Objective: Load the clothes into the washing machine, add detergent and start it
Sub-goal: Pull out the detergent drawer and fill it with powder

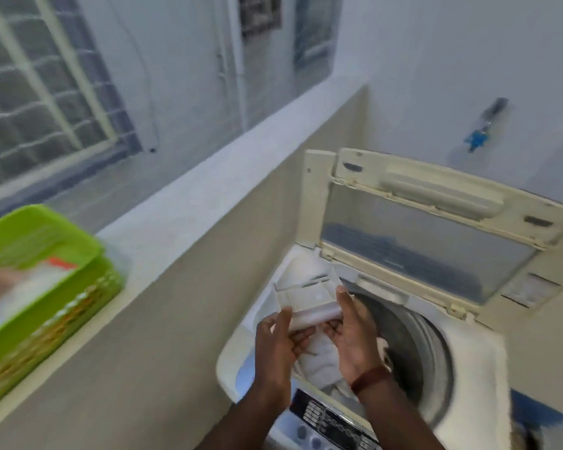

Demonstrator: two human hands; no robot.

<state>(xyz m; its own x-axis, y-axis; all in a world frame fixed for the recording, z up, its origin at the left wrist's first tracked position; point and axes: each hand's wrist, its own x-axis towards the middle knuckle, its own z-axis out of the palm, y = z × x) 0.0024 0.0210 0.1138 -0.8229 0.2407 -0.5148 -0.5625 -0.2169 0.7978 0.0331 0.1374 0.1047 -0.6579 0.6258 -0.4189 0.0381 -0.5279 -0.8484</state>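
A white top-loading washing machine [475, 378] stands at the lower right with its lid [429, 228] raised. White clothes [319, 362] lie inside the drum [413, 339]. A clear plastic detergent drawer [309, 297] is held over the machine's back left corner. My left hand [275, 349] grips the drawer's near left end. My right hand [355, 332] grips its right end; a brown band sits on that wrist. The control panel [332, 423] is at the bottom, below my forearms.
A green plastic basket [62, 287] with a packet inside rests on the ledge [182, 206] at the left. A low wall runs between the ledge and the machine. A blue tap [476, 138] is on the right wall. Barred windows are beyond the ledge.
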